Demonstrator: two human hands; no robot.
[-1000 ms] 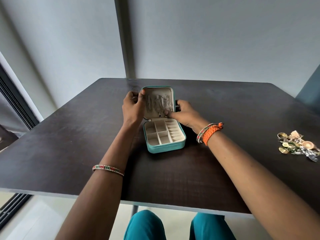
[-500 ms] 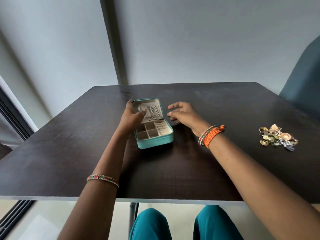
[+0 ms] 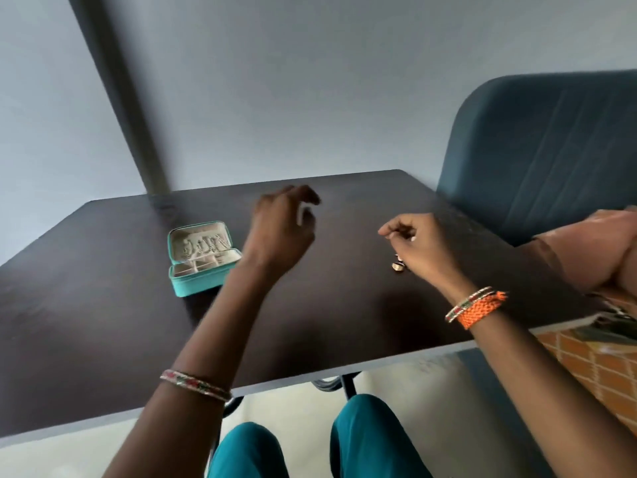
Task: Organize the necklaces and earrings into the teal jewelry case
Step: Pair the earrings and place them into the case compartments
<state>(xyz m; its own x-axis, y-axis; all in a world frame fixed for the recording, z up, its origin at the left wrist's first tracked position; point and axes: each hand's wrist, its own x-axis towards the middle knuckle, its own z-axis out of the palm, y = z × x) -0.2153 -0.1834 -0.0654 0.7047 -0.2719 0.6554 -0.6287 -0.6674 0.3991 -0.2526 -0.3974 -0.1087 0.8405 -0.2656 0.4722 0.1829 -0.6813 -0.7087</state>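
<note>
Both hands are off the case (image 3: 201, 260) now. It sits open at left w/ necklaces hung in the lid. Right hand (image 3: 418, 248) has swung right, pinching what looks like an earring (image 3: 398, 265). Left hand (image 3: 281, 232) hovers loose, empty. Earring stage prob starting.

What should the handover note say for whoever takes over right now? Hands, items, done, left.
Left hand: raised above the table, fingers loosely curled, holding nothing.
Right hand: over the earring pile, most of it hidden beneath; whether it pinches a piece cannot be told.
Teal jewelry case: open on the table, off to the left of both hands.
Done: necklaces hang in the lid.
Left: tray compartments look empty; earrings to be moved in.
</note>
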